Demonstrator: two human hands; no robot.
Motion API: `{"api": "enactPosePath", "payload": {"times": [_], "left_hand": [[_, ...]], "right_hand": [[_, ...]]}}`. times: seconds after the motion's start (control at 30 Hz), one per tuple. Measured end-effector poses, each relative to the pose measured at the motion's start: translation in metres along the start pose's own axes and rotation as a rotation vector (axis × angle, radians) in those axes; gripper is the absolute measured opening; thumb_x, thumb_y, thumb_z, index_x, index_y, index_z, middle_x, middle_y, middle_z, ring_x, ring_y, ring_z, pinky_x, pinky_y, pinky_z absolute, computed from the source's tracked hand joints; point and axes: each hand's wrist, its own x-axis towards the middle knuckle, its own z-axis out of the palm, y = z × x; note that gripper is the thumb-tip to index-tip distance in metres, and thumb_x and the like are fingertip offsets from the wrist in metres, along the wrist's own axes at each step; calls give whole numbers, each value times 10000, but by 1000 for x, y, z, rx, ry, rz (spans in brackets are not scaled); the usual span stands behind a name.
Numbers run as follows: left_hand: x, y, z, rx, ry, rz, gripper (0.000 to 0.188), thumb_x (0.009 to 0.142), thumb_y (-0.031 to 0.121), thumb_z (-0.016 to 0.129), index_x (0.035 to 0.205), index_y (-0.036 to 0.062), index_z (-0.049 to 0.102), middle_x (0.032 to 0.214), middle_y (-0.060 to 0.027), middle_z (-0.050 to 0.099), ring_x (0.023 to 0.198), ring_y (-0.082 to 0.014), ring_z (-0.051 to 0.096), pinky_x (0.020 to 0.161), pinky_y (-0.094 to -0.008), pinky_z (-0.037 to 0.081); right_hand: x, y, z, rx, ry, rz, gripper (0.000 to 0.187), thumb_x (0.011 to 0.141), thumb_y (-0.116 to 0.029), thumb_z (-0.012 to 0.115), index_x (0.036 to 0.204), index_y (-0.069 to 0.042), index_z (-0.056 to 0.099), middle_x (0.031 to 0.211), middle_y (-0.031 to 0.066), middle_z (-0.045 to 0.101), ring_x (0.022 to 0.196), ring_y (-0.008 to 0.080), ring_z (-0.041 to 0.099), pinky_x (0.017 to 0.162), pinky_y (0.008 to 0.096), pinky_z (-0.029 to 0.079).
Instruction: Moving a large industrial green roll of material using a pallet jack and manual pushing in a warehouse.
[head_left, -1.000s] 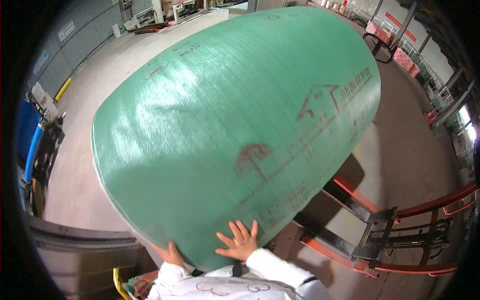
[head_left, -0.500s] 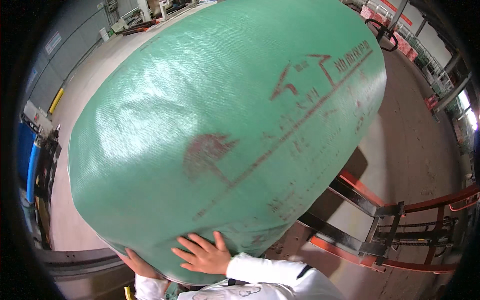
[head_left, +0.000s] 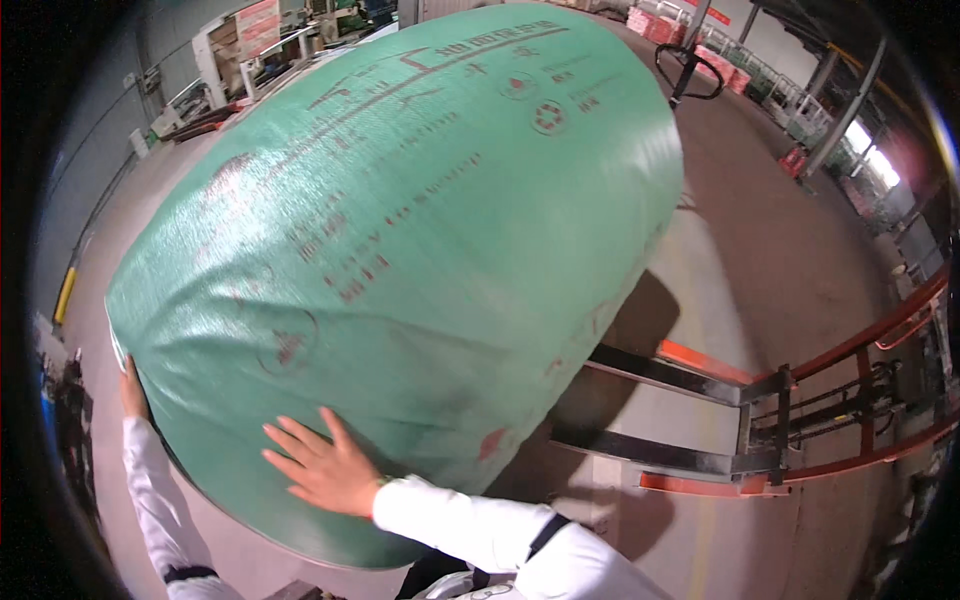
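Note:
A huge bulging bundle, covered in a glossy green woven plastic sheet point(head_left: 480, 270) with dark red print, fills the middle of the view. My left hand point(head_left: 134, 392) is at the cover's near left edge, its fingers closed on the rim where several creases run together. Part of those fingers is hidden. My right hand point(head_left: 325, 468) lies flat on the near side of the green cover, fingers spread. What the cover wraps is out of sight.
To the right stands an orange and black metal frame with two black forks point(head_left: 660, 455) reaching toward the bundle. A black looped handle point(head_left: 688, 75) rises behind its far right end. Machinery point(head_left: 265, 50) stands at the back left, and a yellow post point(head_left: 66, 295) at the left wall.
The print on the cover has shifted up and away, and more print shows below it. My left hand has moved left and farther along the rim; my right hand has moved left, still flat.

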Motion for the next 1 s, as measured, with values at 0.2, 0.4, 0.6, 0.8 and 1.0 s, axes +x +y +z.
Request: {"api": "enactPosePath", "payload": {"times": [0.2,0.4,0.6,0.8,1.0], "left_hand": [[75,11,48,-140,-150,-199,652,789,504,448,1120,-57,422,1015,-153,526,849,-205,536,743,-300,427],[39,49,125,280,13,-76,749,698,479,593,1135,-85,365,1095,-209,467,976,-280,477,842,-327,364],[36,-23,101,325,262,-45,724,710,475,586,1127,-78,375,1129,-233,434,1014,-295,450,870,-342,343],[6,0,139,230,382,-48,691,748,443,558,1173,-60,349,1151,-224,402,1034,-307,422,876,-364,338],[-15,113,134,679,559,569,659,730,328,617,1216,-3,319,1246,-194,304,1159,-317,284,947,-409,256]], "right_hand": [[20,79,16,-279,-49,212,670,757,-491,461,1304,-184,223,1381,36,103,1266,215,103,959,574,113],[95,92,36,-214,-288,396,731,736,-533,468,1311,-175,195,1385,43,78,1267,205,97,954,571,132],[128,77,66,-180,-481,282,821,691,-550,521,1322,-177,153,1389,44,61,1270,213,85,938,569,181],[119,96,48,-208,-546,265,752,717,-448,553,1312,-161,195,1374,73,116,1252,239,152,926,537,225],[-48,147,-27,109,-508,662,457,774,-327,496,1168,-110,412,1177,73,454,1089,227,430,920,491,260]]}}
